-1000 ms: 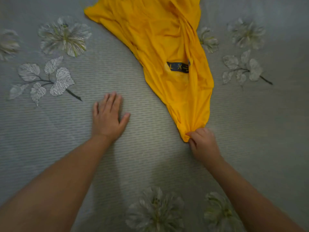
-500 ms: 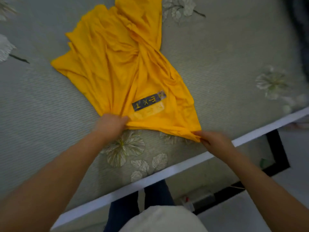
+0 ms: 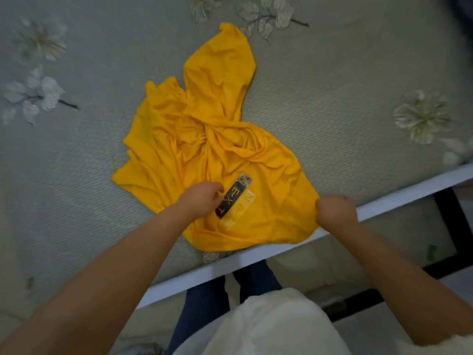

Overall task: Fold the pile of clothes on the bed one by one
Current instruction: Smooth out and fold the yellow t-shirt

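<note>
- Left hand (image 3: 202, 199) grips the crumpled shirt (image 3: 217, 149) beside its label; right hand (image 3: 335, 210) pinches the 4 o'clock edge.
- Risk: shirt slips off the bed (image 3: 332, 111) edge.

Both bare forearms extended forward; left hand (image 3: 202, 199) fingers curled, right hand (image 3: 335, 210) clenched in fist.

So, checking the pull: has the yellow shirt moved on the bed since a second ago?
Yes. The yellow shirt has been dragged toward the bed's white edge, now overhanging it.
</note>
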`<move>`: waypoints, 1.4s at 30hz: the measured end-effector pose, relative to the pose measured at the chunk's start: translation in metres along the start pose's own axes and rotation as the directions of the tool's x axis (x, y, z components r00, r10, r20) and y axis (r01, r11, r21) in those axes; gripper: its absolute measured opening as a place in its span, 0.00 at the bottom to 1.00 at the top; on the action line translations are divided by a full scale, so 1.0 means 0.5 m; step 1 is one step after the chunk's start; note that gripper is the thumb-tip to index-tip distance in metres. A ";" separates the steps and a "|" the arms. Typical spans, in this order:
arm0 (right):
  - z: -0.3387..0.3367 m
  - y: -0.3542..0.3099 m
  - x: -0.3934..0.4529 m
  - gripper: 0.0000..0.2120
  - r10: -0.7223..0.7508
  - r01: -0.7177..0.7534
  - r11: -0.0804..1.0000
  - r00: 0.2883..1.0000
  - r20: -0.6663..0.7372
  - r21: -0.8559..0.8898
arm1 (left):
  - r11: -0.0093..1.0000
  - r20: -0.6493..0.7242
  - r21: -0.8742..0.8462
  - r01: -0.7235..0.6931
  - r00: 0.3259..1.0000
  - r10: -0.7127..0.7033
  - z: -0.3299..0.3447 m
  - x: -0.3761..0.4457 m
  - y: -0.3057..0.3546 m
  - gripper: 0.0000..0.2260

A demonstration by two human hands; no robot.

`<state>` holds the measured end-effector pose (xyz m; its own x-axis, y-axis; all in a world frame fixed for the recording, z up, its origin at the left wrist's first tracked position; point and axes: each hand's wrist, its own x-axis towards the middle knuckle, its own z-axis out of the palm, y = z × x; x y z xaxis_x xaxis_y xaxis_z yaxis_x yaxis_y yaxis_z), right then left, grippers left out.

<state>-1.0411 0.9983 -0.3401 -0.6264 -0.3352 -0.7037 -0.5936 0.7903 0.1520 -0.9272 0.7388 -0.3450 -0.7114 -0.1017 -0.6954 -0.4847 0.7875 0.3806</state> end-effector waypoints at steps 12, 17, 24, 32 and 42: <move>-0.125 -0.122 0.199 0.09 0.124 0.155 0.645 0.945 -0.302 0.749 | 0.987 -0.322 0.086 0.136 0.941 -0.101 -0.065 0.035 -0.044 0.21; -0.042 0.031 0.078 0.04 0.326 0.152 0.214 0.920 -0.217 0.965 | 0.996 -0.455 0.052 0.069 0.890 -0.038 -0.111 0.124 0.018 0.24; 0.062 0.118 0.043 0.11 0.508 -0.167 0.051 0.853 0.119 0.985 | 0.950 -0.373 0.272 -0.156 0.893 0.254 -0.110 0.243 0.140 0.21; 0.094 0.122 0.055 0.03 0.525 -0.204 0.067 0.839 0.139 0.977 | 0.682 0.005 0.642 -0.350 0.891 0.453 -0.112 0.366 0.254 0.18; -0.081 0.161 0.057 0.06 0.531 0.116 0.012 0.841 -0.105 0.993 | 0.930 -0.195 0.144 -0.339 0.911 0.363 -0.279 0.305 0.342 0.08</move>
<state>-1.1269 1.0316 -0.3199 -0.8949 0.0841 -0.4382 0.4218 0.4799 -0.7693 -1.1895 0.7730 -0.3010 -0.9234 0.0744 -0.3765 -0.1360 0.8540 0.5022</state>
